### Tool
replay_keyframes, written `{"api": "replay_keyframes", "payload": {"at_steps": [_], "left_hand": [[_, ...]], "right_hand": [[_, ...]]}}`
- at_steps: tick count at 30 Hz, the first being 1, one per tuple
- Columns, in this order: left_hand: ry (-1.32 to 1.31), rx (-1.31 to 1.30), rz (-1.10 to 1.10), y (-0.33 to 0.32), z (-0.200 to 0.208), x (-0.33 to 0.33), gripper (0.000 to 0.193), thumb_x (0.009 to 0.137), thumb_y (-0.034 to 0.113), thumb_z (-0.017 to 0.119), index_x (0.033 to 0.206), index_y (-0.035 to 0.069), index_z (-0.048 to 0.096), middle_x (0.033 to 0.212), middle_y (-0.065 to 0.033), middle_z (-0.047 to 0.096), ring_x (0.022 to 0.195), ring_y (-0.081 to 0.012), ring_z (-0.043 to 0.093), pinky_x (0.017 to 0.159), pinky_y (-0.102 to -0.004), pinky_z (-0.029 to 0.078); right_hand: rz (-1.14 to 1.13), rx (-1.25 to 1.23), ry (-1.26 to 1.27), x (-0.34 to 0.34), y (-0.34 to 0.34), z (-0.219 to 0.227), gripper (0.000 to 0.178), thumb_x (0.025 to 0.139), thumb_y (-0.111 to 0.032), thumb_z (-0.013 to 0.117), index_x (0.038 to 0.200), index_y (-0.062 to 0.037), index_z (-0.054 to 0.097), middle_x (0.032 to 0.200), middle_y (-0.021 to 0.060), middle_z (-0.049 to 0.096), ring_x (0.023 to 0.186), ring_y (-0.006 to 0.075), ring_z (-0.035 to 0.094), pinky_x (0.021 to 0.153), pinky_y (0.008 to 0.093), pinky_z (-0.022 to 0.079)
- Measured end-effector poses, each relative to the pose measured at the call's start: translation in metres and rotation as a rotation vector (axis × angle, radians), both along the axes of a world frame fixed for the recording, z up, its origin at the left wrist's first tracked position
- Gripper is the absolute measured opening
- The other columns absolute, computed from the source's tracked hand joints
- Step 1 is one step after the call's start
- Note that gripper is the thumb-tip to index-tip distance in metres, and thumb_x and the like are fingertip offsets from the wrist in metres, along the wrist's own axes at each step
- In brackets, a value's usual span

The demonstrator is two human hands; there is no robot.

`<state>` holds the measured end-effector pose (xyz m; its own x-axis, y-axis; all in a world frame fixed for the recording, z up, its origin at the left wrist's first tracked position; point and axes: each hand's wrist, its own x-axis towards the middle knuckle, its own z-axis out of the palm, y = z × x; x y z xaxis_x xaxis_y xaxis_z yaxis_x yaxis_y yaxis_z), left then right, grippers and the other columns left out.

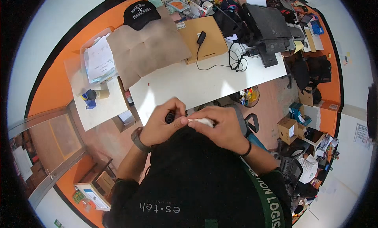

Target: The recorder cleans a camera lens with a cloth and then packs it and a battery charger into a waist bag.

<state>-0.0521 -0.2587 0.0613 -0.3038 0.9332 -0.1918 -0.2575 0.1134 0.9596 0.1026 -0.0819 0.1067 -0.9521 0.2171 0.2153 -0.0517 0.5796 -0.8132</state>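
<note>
Both of my hands are raised close to my chest, just off the front edge of the white table (181, 86). My left hand (159, 123) is curled around a small black cylindrical object (169, 117), one round end of which shows between the fingers. My right hand (225, 127) pinches a soft white piece (204, 121), perhaps crumpled tissue or cloth. Its narrow end reaches the thumb and fingertips of my left hand. The fingers hide part of both things.
On the table lie a brown cushioned pad (149, 47), a black cap (141, 14), a cardboard box (210, 33) with a black power adapter (201, 38), loose cables and a black printer (267, 25). A bin (250, 96) and an office chair (240, 119) stand beyond my right hand.
</note>
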Motion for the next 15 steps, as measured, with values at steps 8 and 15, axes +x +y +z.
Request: {"api": "replay_keyframes", "payload": {"at_steps": [8, 15], "left_hand": [[0.955, 0.522, 0.169, 0.010, 0.007, -0.012, 0.034, 0.075, 0.026, 0.090, 0.106, 0.019, 0.077, 0.076, 0.0045, 0.056, 0.065, -0.0184, 0.056, 0.061, -0.0349, 0.043], [1.326, 0.671, 0.227, 0.016, 0.004, -0.012, 0.023, 0.077, 0.030, 0.086, 0.093, 0.020, 0.073, 0.077, 0.0034, 0.056, 0.064, -0.0164, 0.055, 0.060, -0.0313, 0.042]], "right_hand": [[0.062, -1.467, -0.524, 0.006, 0.005, 0.003, 0.022, 0.103, -0.018, 0.076, 0.114, 0.0009, 0.077, 0.099, 0.0093, 0.076, 0.077, 0.0131, 0.072, 0.071, 0.0289, 0.062], [0.054, -1.289, -0.598, 0.003, 0.011, 0.011, 0.024, 0.103, -0.017, 0.075, 0.118, 0.0015, 0.074, 0.098, 0.0107, 0.076, 0.085, 0.0144, 0.073, 0.076, 0.0295, 0.063]]}}
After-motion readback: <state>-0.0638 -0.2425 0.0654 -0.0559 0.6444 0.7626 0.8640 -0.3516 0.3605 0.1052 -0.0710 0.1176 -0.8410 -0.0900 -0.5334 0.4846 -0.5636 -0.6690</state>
